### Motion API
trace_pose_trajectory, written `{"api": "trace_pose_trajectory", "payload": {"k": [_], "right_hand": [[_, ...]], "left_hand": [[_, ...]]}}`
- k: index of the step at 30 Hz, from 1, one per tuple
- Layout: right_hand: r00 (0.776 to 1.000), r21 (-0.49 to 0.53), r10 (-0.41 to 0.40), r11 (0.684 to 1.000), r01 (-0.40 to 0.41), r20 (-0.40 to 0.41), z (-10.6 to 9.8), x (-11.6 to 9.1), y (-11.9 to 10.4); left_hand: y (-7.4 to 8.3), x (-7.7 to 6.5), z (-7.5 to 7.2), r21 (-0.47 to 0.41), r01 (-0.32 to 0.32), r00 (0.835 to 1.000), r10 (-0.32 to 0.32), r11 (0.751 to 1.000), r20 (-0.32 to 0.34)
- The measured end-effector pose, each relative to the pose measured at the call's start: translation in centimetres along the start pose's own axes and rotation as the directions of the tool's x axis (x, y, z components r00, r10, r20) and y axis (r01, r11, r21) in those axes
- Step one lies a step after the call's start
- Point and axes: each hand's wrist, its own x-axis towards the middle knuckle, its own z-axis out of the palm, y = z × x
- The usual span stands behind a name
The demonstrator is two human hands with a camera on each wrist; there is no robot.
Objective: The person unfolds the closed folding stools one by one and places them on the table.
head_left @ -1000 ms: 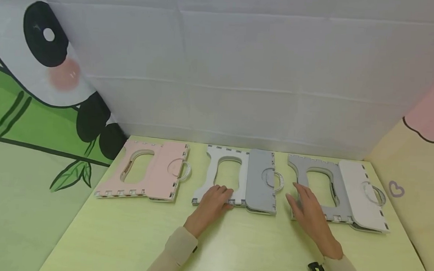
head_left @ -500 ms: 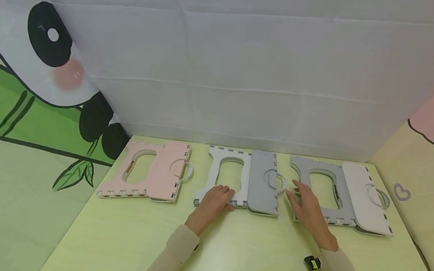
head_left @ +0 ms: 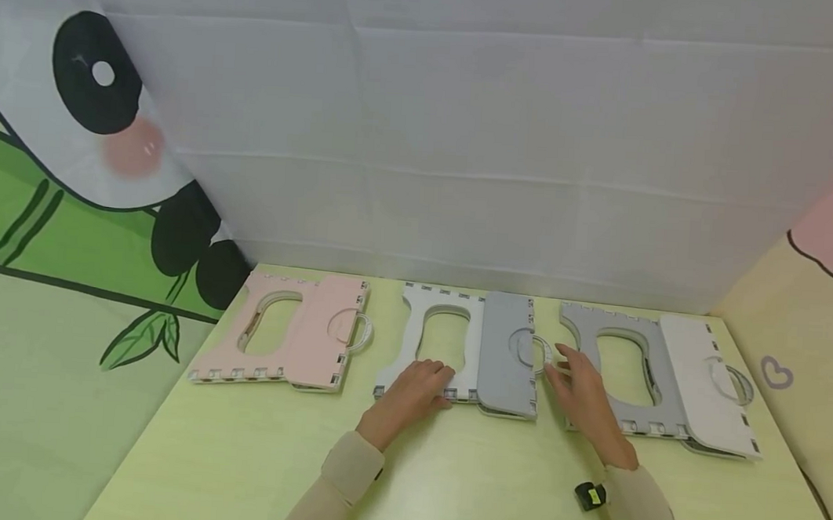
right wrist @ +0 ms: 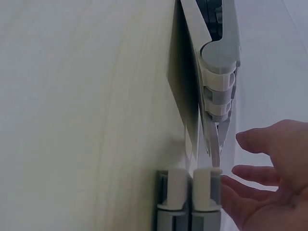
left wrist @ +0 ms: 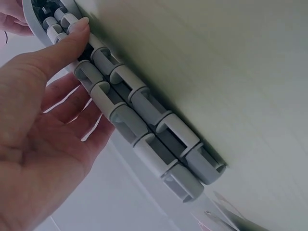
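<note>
Three folding stools lie folded flat in a row. The middle folding stool (head_left: 505,351) is white and grey, with a white handle (head_left: 544,355) out at its right side. My left hand (head_left: 413,389) grips its near edge; in the left wrist view the thumb (left wrist: 72,41) presses the hinged edge (left wrist: 130,108) and the fingers reach over the top. Right beside the handle, my right hand (head_left: 584,394) has its fingers spread and slightly bent, over the left part of the grey and white folding stool (head_left: 703,385). The right wrist view shows the thumb and fingers apart, nothing between them.
At the left lies a pink folding stool (head_left: 321,333) with its handle out. All three are on a pale yellow table (head_left: 447,481). A white cloth wall (head_left: 465,137) stands behind, with printed panels (head_left: 56,265) at the sides.
My right hand has moved a little left, its fingertips now at the middle stool's handle. My left hand stays on the near edge. The head view has shifted slightly.
</note>
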Motion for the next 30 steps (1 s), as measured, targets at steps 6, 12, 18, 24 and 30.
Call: {"api": "trace_pose_trajectory", "payload": {"k": [6, 12, 18, 24, 30], "right_hand": [[1.000, 0.012, -0.003, 1.000, 0.003, 0.003, 0.4, 0.5, 0.2], [0.999, 0.002, 0.027, 1.000, -0.027, 0.032, 0.7, 1.2, 0.4], [0.993, -0.002, 0.085, 0.996, -0.086, 0.080, 0.7, 1.4, 0.2], [0.974, 0.024, 0.181, 0.982, -0.186, 0.134, 0.5, 1.5, 0.4], [0.952, 0.057, 0.257, 0.961, -0.270, 0.167, 0.3, 1.9, 0.2]], "left_hand": [[-0.1, 0.1, 0.1, 0.002, 0.009, 1.000, -0.009, 1.000, 0.009], [-0.1, 0.1, 0.3, -0.008, 0.027, 0.999, -0.027, 1.000, 0.027], [-0.1, 0.0, 0.2, -0.013, 0.050, 0.998, -0.049, 0.999, 0.047], [0.0, 0.0, 0.1, -0.022, 0.056, 0.998, -0.055, 0.998, 0.043], [0.1, -0.1, 0.1, -0.011, 0.045, 0.999, -0.045, 0.999, 0.030]]}}
